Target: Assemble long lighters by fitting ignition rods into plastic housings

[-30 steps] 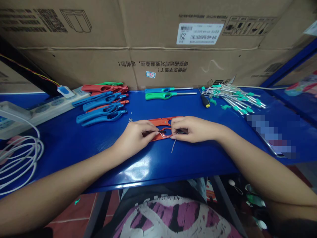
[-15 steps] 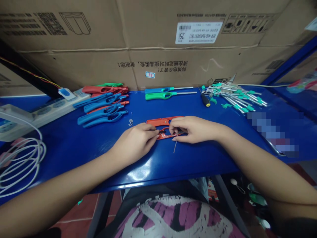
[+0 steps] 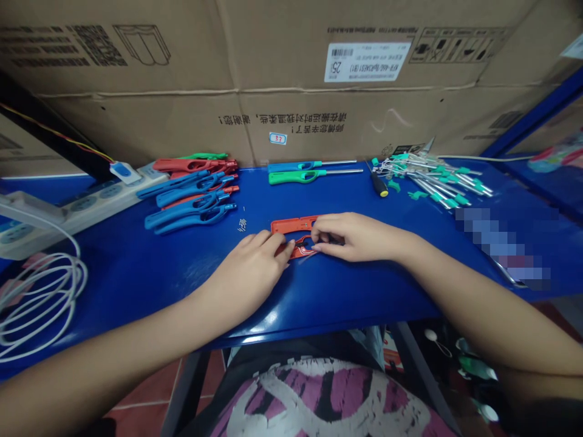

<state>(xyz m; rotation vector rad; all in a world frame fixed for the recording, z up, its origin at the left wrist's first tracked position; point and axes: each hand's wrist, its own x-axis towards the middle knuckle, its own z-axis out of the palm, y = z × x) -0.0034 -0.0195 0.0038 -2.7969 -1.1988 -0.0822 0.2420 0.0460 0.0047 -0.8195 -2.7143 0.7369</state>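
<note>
Two orange lighter half-shells lie in front of me. The farther orange half-shell (image 3: 286, 226) lies flat, its right end behind my right hand. In the nearer one (image 3: 297, 254) I see white wires and a dark part. My left hand (image 3: 255, 267) is closed, thumb and fingertips gripping the nearer shell's left end. My right hand (image 3: 353, 237) pinches at its right side, where a thin grey wire (image 3: 308, 259) runs out from the fingertips along the near edge. The fingers hide the right end of this shell.
Blue, red and green lighter shells (image 3: 191, 218) are piled at left by a power strip (image 3: 100, 197). Small screws (image 3: 242, 225) lie nearby. Two lighters with metal tubes (image 3: 298, 176), a screwdriver (image 3: 379, 184) and a heap of metal tubes (image 3: 439, 182) lie farther back, before a cardboard wall (image 3: 282, 73).
The thin grey wire, hanging toward me below my right hand before, now lies slanted along the shell's near edge. My right fingertips have shifted slightly left; my left hand has tilted over the shell's end.
</note>
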